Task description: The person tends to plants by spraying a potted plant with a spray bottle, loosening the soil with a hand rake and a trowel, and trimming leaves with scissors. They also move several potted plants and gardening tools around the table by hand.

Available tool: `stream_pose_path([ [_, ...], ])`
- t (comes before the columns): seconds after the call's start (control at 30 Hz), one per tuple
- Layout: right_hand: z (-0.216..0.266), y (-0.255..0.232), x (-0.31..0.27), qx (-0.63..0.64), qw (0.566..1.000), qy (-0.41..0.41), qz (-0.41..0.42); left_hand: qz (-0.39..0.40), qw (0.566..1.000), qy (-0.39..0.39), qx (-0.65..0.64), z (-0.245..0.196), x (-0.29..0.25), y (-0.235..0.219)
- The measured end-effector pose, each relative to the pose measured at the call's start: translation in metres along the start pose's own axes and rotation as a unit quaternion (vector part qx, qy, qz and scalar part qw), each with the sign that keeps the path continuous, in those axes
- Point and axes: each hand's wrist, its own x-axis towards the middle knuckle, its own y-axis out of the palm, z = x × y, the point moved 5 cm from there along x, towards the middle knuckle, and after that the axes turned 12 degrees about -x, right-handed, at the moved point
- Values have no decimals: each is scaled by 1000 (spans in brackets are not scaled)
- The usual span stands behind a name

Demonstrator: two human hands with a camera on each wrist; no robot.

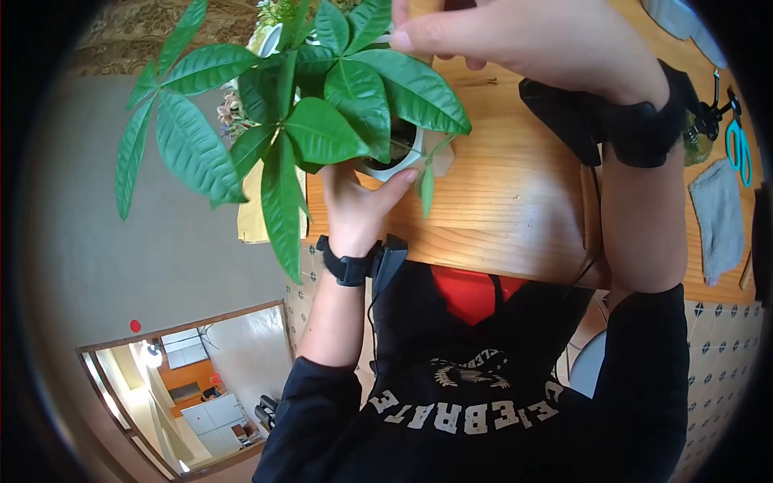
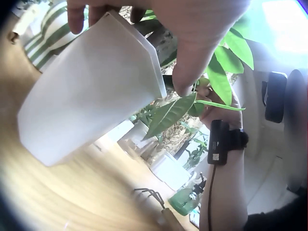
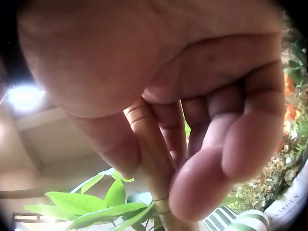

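Note:
A leafy green plant (image 1: 326,129) grows in a white pot (image 2: 91,91) with flat, angled sides. My left hand (image 1: 354,205) grips this pot at its rim, the thumb lying over the edge near the dark soil. Above the leaves, my right hand (image 1: 523,40) holds a wooden handle (image 3: 154,163) between thumb and fingers. The handle's far end is hidden. One narrow leaf (image 1: 427,189) hangs over the near side of the pot, beside my left thumb.
On the wooden table (image 1: 515,217) lie teal scissors (image 1: 731,153), a grey cloth (image 1: 717,217) and a small hand rake (image 2: 169,216). A green spray bottle (image 2: 183,201) stands close to the rake. Behind the pot sits a green-striped white object (image 2: 53,33). Yellow paper (image 1: 252,209) lies at the table's left edge.

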Motion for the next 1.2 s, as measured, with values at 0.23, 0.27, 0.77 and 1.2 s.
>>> stream_pose_path([
  [0.23, 4, 2, 1, 4, 1000, -6, -10, -16, 997, -6, 79, 7, 2, -1],
  [0.27, 3, 1, 1, 3, 1000, -2, -13, -3, 996, -8, 87, 5, 3, 0],
  [0.77, 7, 9, -1, -17, 997, 60, -46, 35, 995, -89, 34, 4, 5, 15],
  [1.2, 5, 14, 0, -121, 966, -178, -144, 150, 985, -15, 82, 10, 21, -4],
])
